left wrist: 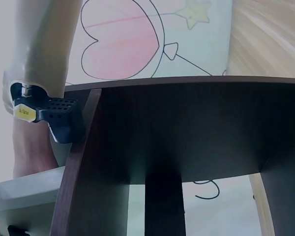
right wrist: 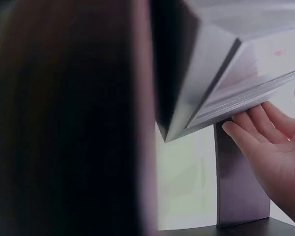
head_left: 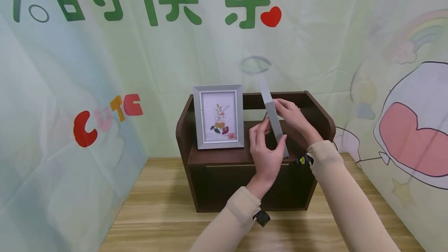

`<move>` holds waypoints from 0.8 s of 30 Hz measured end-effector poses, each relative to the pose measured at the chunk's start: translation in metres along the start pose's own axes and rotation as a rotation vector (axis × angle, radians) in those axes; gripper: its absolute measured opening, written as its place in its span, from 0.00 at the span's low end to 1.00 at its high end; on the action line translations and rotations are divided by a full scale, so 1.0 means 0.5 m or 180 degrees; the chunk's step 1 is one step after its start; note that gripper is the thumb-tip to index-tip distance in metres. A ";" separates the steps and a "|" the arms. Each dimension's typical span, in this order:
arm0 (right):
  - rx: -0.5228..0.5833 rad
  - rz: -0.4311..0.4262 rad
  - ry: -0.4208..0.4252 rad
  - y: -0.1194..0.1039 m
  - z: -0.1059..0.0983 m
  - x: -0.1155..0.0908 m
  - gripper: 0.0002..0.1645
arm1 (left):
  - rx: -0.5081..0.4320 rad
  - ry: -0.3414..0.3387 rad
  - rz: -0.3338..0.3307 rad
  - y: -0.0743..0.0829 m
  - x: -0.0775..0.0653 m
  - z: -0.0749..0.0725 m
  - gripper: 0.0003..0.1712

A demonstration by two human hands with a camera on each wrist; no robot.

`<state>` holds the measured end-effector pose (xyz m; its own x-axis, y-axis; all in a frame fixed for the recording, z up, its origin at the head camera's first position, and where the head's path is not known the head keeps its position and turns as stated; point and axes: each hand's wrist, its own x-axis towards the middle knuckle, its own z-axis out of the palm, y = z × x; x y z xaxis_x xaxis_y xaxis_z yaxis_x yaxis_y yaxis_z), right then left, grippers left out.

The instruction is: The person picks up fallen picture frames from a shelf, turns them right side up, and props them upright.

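Note:
Both hands hold a grey picture frame (head_left: 273, 116), turned nearly edge-on to the head view, over the right part of the shelf's upper board. My left hand (head_left: 264, 153) has its thumb and fingers on opposite sides of the frame's near edge. Higher up, my right hand (head_left: 295, 118) grips the frame from the right, its fingertips partly hidden. The right wrist view shows the held frame's corner (right wrist: 196, 98) with the left hand (right wrist: 278, 147) beside it. A second grey picture frame (head_left: 218, 118) with a flower print stands upright on the board's left.
The dark brown two-tier shelf (head_left: 224, 158) has raised side panels and an open lower compartment. It stands on a wood-grain table (head_left: 157, 205). Printed cloth (head_left: 210, 57) hangs behind and at both sides. A black wrist device (head_left: 261, 218) sits at the left cuff.

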<state>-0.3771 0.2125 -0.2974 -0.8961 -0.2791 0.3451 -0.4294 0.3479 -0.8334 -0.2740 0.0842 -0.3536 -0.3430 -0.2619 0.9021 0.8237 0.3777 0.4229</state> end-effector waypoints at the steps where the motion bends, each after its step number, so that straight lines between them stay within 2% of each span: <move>1: 0.0007 0.0030 0.0009 -0.001 0.000 -0.001 0.32 | 0.0003 0.0011 -0.0014 0.000 0.000 0.001 0.34; 13: 0.0279 0.0225 0.0136 0.003 0.005 -0.010 0.30 | 0.0029 0.0018 -0.0121 -0.007 -0.006 0.004 0.32; 18: 0.0192 0.0280 0.0298 0.007 0.003 -0.017 0.29 | -0.0028 0.0055 -0.0208 -0.010 -0.005 -0.001 0.30; 24: 0.0256 0.0374 0.0565 0.009 0.003 -0.031 0.29 | -0.0137 0.0105 -0.0191 -0.020 0.004 -0.012 0.31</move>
<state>-0.3652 0.2170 -0.3071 -0.9482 -0.0765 0.3084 -0.3170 0.2943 -0.9016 -0.2801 0.0747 -0.3568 -0.3778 -0.3123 0.8717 0.8211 0.3221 0.4712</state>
